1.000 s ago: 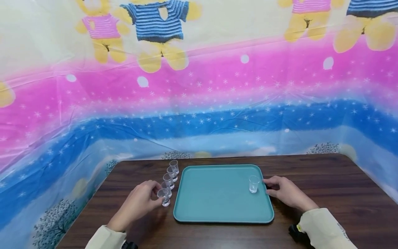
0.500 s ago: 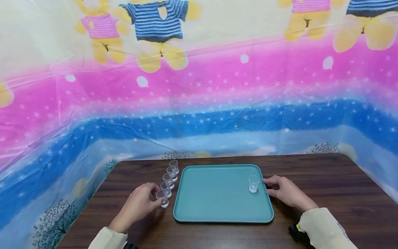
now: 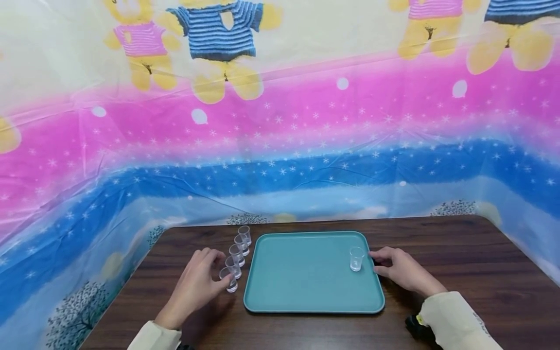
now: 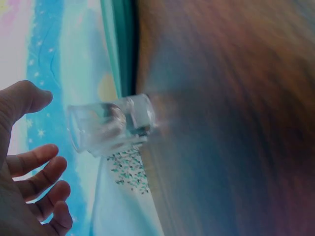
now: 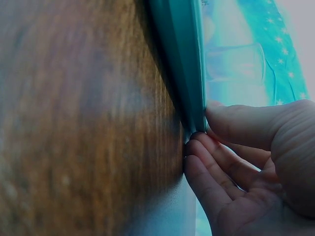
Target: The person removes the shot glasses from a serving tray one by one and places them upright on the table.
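On the table, a row of several small clear shot glasses (image 3: pixel 235 254) runs along the left side of a teal tray (image 3: pixel 306 306). My left hand (image 3: pixel 197 284) is beside the nearest shot glass (image 3: pixel 229 281). The left wrist view has that glass (image 4: pixel 110 125) upright on the wood, with the thumb and the spread fingers (image 4: pixel 49 184) clear of it. One more clear shot glass (image 3: pixel 356 260) stands on the tray towards its right edge. My right hand (image 3: pixel 404 272) pinches the tray's right rim, thumb (image 5: pixel 241 123) on top and fingers at the underside.
The dark wooden table (image 3: pixel 459 253) extends on both sides of the tray. A printed cloth (image 3: pixel 280 146) with bears and snowflakes hangs behind and around it.
My left hand has let go of the nearest shot glass, and its fingers have spread. That glass has shifted slightly towards the front. The right hand stays at the tray rim.
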{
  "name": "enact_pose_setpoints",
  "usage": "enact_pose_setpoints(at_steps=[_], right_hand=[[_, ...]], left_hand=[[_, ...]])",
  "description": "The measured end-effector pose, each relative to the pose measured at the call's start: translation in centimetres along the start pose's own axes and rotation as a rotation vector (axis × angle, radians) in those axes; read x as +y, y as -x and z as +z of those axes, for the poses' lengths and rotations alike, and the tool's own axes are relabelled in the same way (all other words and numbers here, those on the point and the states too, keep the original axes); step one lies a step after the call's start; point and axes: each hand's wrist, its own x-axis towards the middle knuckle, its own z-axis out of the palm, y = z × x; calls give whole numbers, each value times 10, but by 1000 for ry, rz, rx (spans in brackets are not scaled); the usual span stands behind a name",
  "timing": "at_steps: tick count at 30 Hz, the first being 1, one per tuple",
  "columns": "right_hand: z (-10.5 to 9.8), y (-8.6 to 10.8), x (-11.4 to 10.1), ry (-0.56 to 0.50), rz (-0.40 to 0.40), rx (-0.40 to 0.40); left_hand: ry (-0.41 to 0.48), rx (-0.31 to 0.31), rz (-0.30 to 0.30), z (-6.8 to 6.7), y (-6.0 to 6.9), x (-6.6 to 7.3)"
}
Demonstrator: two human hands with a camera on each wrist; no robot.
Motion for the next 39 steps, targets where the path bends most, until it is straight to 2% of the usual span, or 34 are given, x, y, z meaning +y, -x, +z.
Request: enact_pose_setpoints(at_steps=[3,9,16,22,29,39], right_hand=[[0,0,1,1,-2,3],[0,0,-1,9,-6,13],[-1,1,-2,10,-9,18],[0,1,-3,3,-6,21],[1,0,-4,1,2,28],[1,0,-2,-7,7,24]], left_hand=[[18,17,36,0,-2,4],[48,-1,67,1,-6,11],[105,-5,150,10,-14,21],[156,-46,185,23,-21,45],[199,-96,268,42,-31,77],[152,-146,403,65,-54,120]])
